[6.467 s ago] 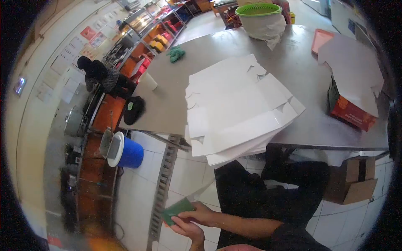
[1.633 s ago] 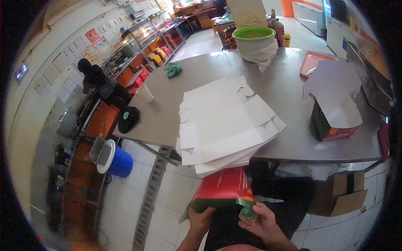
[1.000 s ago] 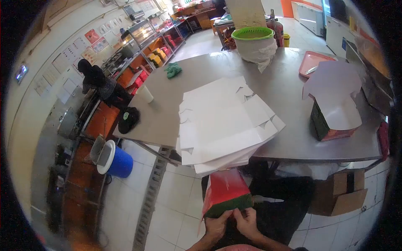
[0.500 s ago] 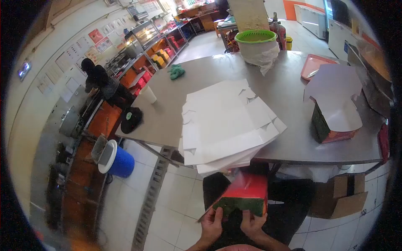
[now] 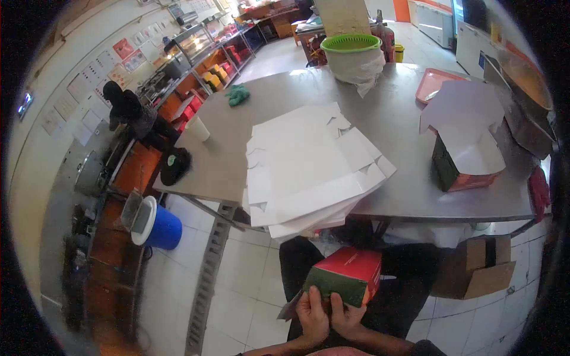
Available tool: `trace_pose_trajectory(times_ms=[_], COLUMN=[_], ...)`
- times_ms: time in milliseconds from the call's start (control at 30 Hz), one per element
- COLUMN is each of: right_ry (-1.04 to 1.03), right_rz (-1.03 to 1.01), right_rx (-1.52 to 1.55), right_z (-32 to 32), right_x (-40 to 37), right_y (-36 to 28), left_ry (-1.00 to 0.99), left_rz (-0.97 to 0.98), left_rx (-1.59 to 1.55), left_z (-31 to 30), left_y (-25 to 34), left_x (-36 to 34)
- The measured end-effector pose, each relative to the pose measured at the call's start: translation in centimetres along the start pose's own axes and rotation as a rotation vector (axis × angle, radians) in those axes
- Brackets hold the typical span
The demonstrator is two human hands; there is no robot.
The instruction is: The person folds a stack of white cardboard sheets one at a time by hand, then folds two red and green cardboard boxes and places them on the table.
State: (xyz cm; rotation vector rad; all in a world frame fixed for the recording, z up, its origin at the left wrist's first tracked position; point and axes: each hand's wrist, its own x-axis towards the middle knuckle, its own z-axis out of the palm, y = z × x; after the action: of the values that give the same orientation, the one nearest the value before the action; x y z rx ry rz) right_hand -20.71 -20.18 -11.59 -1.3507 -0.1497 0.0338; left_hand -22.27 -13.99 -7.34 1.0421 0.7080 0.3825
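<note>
A red and green cardboard box (image 5: 347,277) sits folded up over my lap, below the table edge. My left hand (image 5: 312,312) and my right hand (image 5: 346,314) both grip its near green end, thumbs pressed on the flap. A stack of flat white box blanks (image 5: 309,163) lies on the steel table (image 5: 404,113), overhanging its near edge just above the box. An assembled red and green box (image 5: 457,163) with its white lid flaps up stands on the table to the right.
A green basket on a bagged bin (image 5: 354,50), a pink tray (image 5: 436,83), a green cloth (image 5: 237,94), a paper cup (image 5: 197,127) and a black cap (image 5: 174,165) are on the table. A blue bucket (image 5: 153,222) and a brown carton (image 5: 475,270) stand on the floor. A person in black (image 5: 127,110) stands far left.
The box has gone from a flat piece to a squared-up shape in my hands, tilting so its red side faces up. Both hands have closed together on its green end.
</note>
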Motion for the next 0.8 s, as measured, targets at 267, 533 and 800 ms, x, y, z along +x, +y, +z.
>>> trace_pose_trajectory(times_ms=[267,533,800], right_ry=[-0.138,-0.317,-0.328], right_rz=[0.328,-0.511,-0.042], right_rx=[0.164,-0.459,-0.752], right_z=[-0.9,-3.5,-7.1], right_x=[1.1,-0.7,2.7], right_y=[-1.9,-6.4,-7.1], left_ry=[-0.023,-0.179,-0.670], left_rz=[0.045,-0.026,-0.067], left_rx=[0.299,0.018,0.410], left_z=[0.8,-0.5,-1.6], left_y=[0.7,0.6,1.1], left_x=[1.4,2.8,3.4])
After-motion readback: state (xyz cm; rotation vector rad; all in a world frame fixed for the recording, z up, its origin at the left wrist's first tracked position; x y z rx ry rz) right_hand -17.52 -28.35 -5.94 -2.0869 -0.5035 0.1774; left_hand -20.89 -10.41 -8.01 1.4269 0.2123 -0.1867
